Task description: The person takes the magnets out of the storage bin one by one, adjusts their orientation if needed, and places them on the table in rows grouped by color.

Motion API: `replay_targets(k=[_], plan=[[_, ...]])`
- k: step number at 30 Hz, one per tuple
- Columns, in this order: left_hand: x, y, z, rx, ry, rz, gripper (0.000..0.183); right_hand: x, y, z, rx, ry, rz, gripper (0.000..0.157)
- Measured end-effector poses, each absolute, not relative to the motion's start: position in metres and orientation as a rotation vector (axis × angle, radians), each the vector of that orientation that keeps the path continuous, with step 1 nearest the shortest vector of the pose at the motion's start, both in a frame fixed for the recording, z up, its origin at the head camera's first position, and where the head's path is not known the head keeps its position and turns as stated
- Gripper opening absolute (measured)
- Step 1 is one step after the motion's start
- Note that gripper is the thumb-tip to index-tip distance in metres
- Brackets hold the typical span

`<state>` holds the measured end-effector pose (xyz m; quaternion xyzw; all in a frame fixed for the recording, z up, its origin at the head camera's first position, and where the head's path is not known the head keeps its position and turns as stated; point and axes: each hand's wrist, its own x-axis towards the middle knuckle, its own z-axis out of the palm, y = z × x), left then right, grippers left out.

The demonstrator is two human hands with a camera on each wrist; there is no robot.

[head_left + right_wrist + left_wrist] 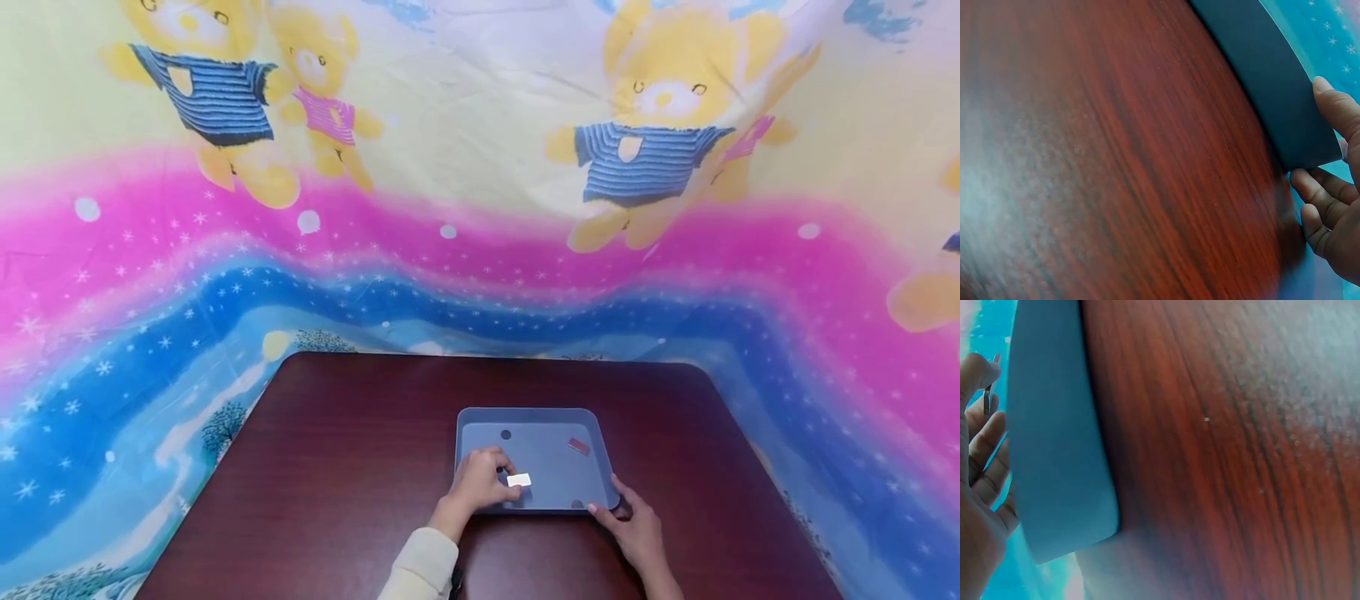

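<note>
A shallow grey-blue tray (536, 414) lies on the dark wooden table. Over its near left part my left hand (480, 481) pinches a small white rectangular piece (519, 480) between thumb and fingers. Seen edge-on in the left wrist view, that piece (987, 400) is thin, with the other fingers of the left hand (985, 462) spread loosely below it. My right hand (636, 529) holds the tray's near right corner. In the right wrist view, the thumb of the right hand (1338, 187) is at the rim, and its fingers curl by the lower corner of the tray (1285, 106).
Inside the tray are a small red rectangular piece (579, 446) at the far right and dark round spots, one (506, 434) near the far side and another (577, 504) by the near wall. Behind the table (360, 433) hangs a cloth (480, 167) printed with bears.
</note>
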<state>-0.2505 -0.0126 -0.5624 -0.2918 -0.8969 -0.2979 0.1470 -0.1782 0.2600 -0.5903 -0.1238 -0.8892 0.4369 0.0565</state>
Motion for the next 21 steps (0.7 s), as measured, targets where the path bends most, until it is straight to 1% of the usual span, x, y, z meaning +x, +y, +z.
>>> replay_targets(k=[8,21], plan=[[-0.241,-0.037,-0.555,-0.845,-2.481,-0.916,0.017,-0.179,0.259,-0.585,-0.310,-2.729,1.341,0.078],[-0.255,-0.079,-0.554,-0.712,-2.379,-0.991,0.020,-0.188,0.262,-0.582,-0.196,-2.758,1.379,0.085]])
